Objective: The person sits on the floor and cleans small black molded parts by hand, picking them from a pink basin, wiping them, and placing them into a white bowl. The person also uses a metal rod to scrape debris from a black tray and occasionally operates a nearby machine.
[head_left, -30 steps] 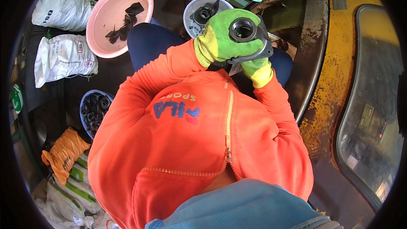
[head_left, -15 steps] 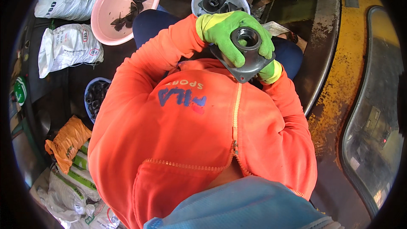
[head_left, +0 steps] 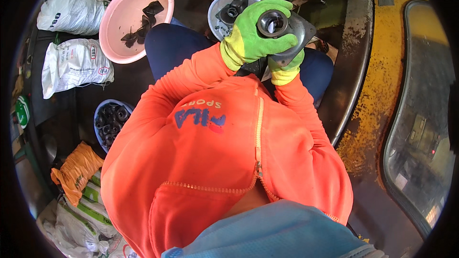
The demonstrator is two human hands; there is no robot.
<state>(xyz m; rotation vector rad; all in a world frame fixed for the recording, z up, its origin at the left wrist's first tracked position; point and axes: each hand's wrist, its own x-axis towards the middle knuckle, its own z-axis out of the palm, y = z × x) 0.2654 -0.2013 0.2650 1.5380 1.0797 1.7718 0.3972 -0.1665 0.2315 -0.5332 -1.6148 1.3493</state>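
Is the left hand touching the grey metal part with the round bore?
Touching. The head view shows the green-gloved left hand wrapped over the grey metal part, fingers lying across its face just below the bore.

Metal flange part raised, now level with the grey bowl, nearer it than before. Left hand shifted over the part's top, fingers wrapped across the hub. Right hand now mostly hidden beneath.

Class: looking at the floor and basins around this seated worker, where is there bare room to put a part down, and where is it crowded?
Bare room: most of the pink basin, which holds only a few dark pieces; also the dark floor between it and the white sacks. Crowded: the blue bowl full of black parts, the grey basin, and the bags at lower left.
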